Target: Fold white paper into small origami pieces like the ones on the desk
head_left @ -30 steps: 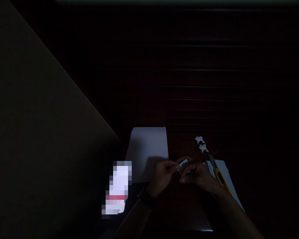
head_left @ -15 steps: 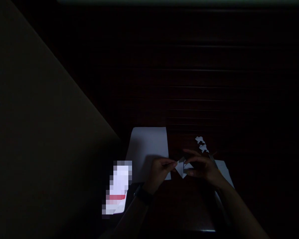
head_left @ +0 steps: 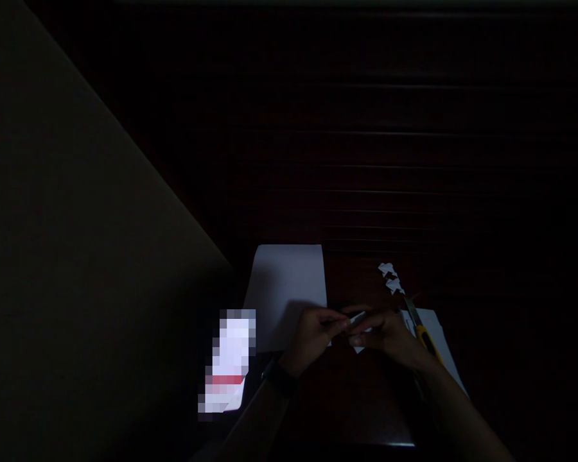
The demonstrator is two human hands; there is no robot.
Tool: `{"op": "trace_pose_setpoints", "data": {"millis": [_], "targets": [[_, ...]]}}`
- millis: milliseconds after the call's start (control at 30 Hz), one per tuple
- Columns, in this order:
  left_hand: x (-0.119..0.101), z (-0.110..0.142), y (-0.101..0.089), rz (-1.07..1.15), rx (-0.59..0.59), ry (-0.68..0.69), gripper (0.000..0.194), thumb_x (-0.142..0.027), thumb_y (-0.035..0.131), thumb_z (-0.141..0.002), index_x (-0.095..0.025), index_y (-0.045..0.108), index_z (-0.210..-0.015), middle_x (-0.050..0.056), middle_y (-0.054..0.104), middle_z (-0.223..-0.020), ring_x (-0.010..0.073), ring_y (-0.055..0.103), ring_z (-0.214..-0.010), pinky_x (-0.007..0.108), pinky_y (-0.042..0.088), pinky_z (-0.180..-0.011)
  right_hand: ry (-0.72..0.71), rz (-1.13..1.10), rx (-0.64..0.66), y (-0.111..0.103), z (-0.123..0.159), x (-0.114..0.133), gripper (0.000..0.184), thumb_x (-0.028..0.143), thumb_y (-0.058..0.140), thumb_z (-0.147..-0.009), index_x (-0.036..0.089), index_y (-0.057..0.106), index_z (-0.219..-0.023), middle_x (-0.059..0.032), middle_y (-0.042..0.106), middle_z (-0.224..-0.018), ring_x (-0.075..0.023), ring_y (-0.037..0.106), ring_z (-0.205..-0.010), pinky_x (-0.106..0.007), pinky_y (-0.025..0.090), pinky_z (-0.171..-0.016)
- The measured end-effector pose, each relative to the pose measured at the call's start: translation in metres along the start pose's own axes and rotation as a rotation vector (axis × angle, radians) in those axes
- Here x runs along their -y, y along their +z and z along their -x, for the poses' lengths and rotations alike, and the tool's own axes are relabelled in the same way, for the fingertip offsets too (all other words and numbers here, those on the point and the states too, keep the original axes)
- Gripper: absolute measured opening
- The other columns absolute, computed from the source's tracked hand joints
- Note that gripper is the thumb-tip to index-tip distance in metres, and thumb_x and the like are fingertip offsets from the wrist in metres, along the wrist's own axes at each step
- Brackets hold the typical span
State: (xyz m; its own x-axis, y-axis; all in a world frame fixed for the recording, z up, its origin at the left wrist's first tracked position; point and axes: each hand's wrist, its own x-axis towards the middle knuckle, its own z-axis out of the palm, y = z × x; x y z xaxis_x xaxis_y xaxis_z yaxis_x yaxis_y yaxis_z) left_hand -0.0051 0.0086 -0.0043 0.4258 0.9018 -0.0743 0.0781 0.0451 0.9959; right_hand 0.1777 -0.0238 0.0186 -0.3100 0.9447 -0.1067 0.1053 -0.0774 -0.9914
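It's murky down here, and most of the folded paper [head_left: 359, 317] is hidden from me behind fingers; only white slivers show. It sits over the middle of the table [head_left: 347, 404], well in from the near edge. My left hand [head_left: 315, 333] pinches its left corner, thumb against forefinger; my right hand [head_left: 388, 335] is half curled, fingers and thumb closed on the other side. The right forearm overlaps the yellow-handled cutter [head_left: 428, 343], lying on paper sheets [head_left: 450, 359] by the right edge. Small angular paper pieces [head_left: 389, 279] sit beyond, toward the far edge. Far left, a smooth blank sheet [head_left: 289, 273]; nearer, a pixelated, glowing screen [head_left: 231, 353].
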Motion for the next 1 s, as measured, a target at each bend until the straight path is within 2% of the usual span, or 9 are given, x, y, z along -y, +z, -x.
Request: {"op": "trace_pose_setpoints", "data": {"millis": [133, 300, 433, 533, 667, 867, 1000], "targets": [[-0.001, 0.001, 0.0, -0.006, -0.004, -0.004, 0.017, -0.03, 0.063, -0.074, -0.016, 0.071, -0.079, 0.006, 0.071, -0.078, 0.0181, 0.063, -0.07, 0.026, 0.047, -0.062, -0.031, -0.005, 0.027, 0.003, -0.001, 0.004, 0.019, 0.037, 0.072, -0.067, 0.023, 0.073, -0.08, -0.0057, 0.062, -0.111, -0.0232, 0.056, -0.103, -0.038, 0.045, -0.087], [-0.001, 0.001, 0.0, 0.023, -0.018, -0.002, 0.016, -0.026, 0.063, -0.073, -0.015, 0.071, -0.08, 0.007, 0.071, -0.081, 0.0181, 0.063, -0.071, 0.026, 0.047, -0.063, -0.031, -0.014, -0.039, 0.006, 0.0, 0.003, 0.018, 0.037, 0.068, -0.072, 0.022, 0.073, -0.079, -0.0052, 0.065, -0.108, -0.0214, 0.058, -0.099, -0.035, 0.043, -0.088], [-0.002, 0.001, -0.001, 0.003, -0.011, -0.018, 0.019, -0.028, 0.062, -0.074, -0.015, 0.071, -0.083, 0.007, 0.071, -0.08, 0.0184, 0.063, -0.07, 0.025, 0.047, -0.061, 0.086, 0.041, -0.125, 0.006, 0.001, 0.0, 0.017, 0.036, 0.071, -0.068, 0.021, 0.073, -0.075, -0.0042, 0.072, -0.08, -0.021, 0.064, -0.078, -0.031, 0.048, -0.071], [-0.006, 0.002, -0.001, -0.022, -0.019, -0.014, 0.024, -0.035, 0.06, -0.076, -0.015, 0.071, -0.081, 0.006, 0.07, -0.076, 0.0176, 0.062, -0.069, 0.023, 0.046, -0.059, 0.146, 0.11, -0.157, 0.007, 0.001, 0.001, 0.015, 0.034, 0.071, -0.067, 0.02, 0.074, -0.072, -0.0032, 0.072, -0.071, -0.0199, 0.064, -0.068, -0.029, 0.047, -0.063], [-0.01, 0.004, 0.001, -0.042, -0.028, -0.014, 0.029, -0.041, 0.057, -0.077, -0.015, 0.071, -0.08, 0.005, 0.069, -0.071, 0.0171, 0.061, -0.066, 0.022, 0.043, -0.055, 0.114, 0.144, -0.202, 0.009, 0.0, 0.001, 0.01, 0.029, 0.069, -0.07, 0.02, 0.073, -0.071, -0.0025, 0.071, -0.071, -0.0193, 0.064, -0.068, -0.028, 0.047, -0.063], [-0.004, 0.002, 0.004, 0.004, -0.021, -0.014, 0.026, -0.039, 0.062, -0.074, -0.018, 0.071, -0.086, 0.006, 0.071, -0.082, 0.0213, 0.064, -0.078, 0.027, 0.047, -0.069, 0.012, 0.184, -0.275, 0.012, -0.002, -0.004, 0.007, 0.024, 0.066, -0.072, 0.021, 0.069, -0.076, -0.001, 0.07, -0.078, -0.018, 0.063, -0.073, -0.027, 0.046, -0.067], [0.0, 0.001, 0.003, 0.034, -0.042, -0.015, 0.026, -0.039, 0.06, -0.076, -0.018, 0.071, -0.085, 0.006, 0.071, -0.082, 0.022, 0.064, -0.078, 0.027, 0.048, -0.068, -0.006, 0.221, -0.308, 0.013, -0.001, -0.003, 0.008, 0.024, 0.067, -0.071, 0.02, 0.065, -0.077, -0.0009, 0.068, -0.08, -0.0174, 0.061, -0.073, -0.027, 0.045, -0.066]]}}
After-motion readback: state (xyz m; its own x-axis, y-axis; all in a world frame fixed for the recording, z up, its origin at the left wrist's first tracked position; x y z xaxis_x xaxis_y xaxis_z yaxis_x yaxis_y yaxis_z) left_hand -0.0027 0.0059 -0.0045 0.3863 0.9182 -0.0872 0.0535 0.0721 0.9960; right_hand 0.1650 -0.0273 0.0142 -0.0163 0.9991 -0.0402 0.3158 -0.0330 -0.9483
